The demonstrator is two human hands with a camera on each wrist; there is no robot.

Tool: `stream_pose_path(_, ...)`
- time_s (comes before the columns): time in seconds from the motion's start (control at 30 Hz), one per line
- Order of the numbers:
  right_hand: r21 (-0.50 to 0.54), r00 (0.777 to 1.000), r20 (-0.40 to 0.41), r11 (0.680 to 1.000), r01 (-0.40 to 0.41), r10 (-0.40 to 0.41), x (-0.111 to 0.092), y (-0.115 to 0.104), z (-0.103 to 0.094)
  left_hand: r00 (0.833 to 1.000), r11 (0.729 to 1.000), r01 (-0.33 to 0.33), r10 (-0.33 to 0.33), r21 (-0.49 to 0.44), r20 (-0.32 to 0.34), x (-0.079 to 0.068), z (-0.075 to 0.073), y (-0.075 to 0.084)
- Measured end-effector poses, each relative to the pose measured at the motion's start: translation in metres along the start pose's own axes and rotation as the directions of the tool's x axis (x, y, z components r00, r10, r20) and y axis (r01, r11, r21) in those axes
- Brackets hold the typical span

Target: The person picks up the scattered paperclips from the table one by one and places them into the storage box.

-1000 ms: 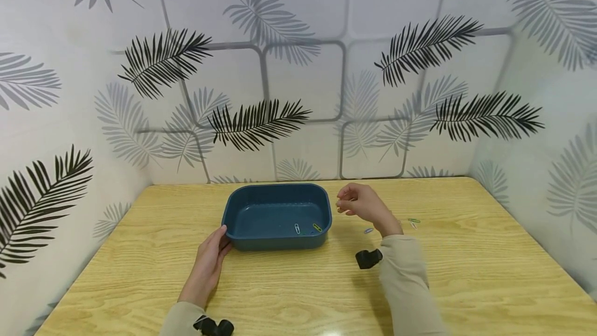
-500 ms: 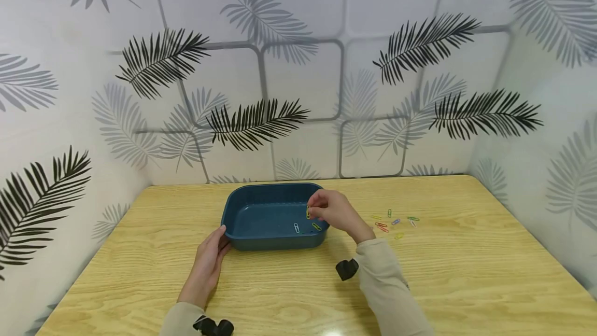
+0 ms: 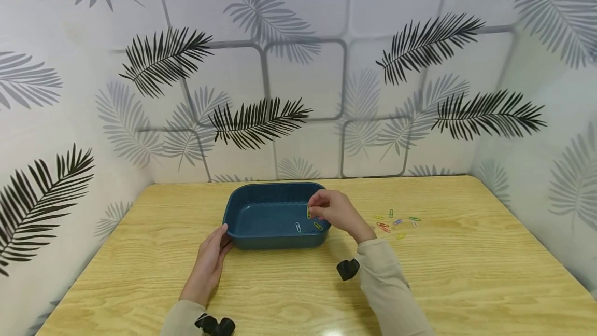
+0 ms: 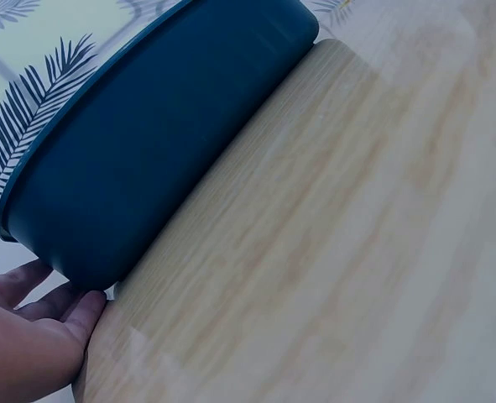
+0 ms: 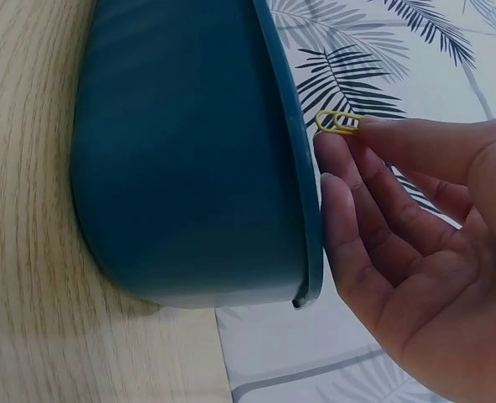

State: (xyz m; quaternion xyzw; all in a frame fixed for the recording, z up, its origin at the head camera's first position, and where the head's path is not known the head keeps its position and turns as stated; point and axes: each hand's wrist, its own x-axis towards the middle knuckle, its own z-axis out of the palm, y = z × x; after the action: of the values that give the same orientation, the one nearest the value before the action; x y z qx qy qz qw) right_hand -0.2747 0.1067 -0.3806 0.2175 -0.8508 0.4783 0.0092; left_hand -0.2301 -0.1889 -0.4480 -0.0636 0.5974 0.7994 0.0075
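Note:
A dark blue plastic bin (image 3: pixel 277 243) sits on the wooden table. My left hand (image 3: pixel 210 258) holds its near left corner, thumb at the rim and fingers against the outer wall, as the left wrist view shows. Over the bin's right end, my right hand (image 3: pixel 337 213) pinches a yellow paper clip (image 5: pixel 336 123) between thumb and fingertips; its other fingers lie along the rim. Inside on the bin's floor are a white paper clip (image 3: pixel 298 227) and another yellow paper clip (image 3: pixel 318 226).
Several coloured paper clips lie scattered on the table right of the bin, among them a red clip (image 3: pixel 382 226), a green clip (image 3: pixel 415 219) and a purple clip (image 3: pixel 397 222). A leaf-patterned wall covering (image 3: pixel 308 149) rises behind the table (image 3: pixel 280 294).
My right hand has moved left from beside the bin to over its right end, bringing the yellow paper clip; it has barely moved in the last half second. My left hand has stayed put.

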Motion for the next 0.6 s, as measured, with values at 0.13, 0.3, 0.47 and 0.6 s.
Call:
stream_pose_path(0.13, -0.004, 1.0, -0.004, 1.0, 0.002, -0.002, 0.0007, 0.0022, -0.001, 1.0, 1.0, 0.003, -0.003, 0.001, 0.004, 0.0, 0.0, 0.0007)
stream_pose_path(0.3, -0.005, 1.0, -0.001, 1.0, -0.002, 0.002, 0.001, 0.0014, -0.0016, 1.0, 1.0, 0.005, -0.005, 0.001, 0.003, 0.0003, 0.0002, 0.0014)
stream_pose_path(0.47, -0.019, 1.0, -0.003, 1.0, 0.004, -0.004, -0.0002, 0.0003, -0.0031, 1.0, 1.0, 0.007, -0.007, 0.005, 0.001, 0.0004, 0.0002, 0.0015)
stream_pose_path(0.6, -0.027, 1.0, -0.001, 1.0, -0.003, 0.003, -0.0011, 0.0003, -0.0048, 1.0, 1.0, 0.007, -0.007, 0.008, 0.0, 0.0003, 0.0002, 0.0014)
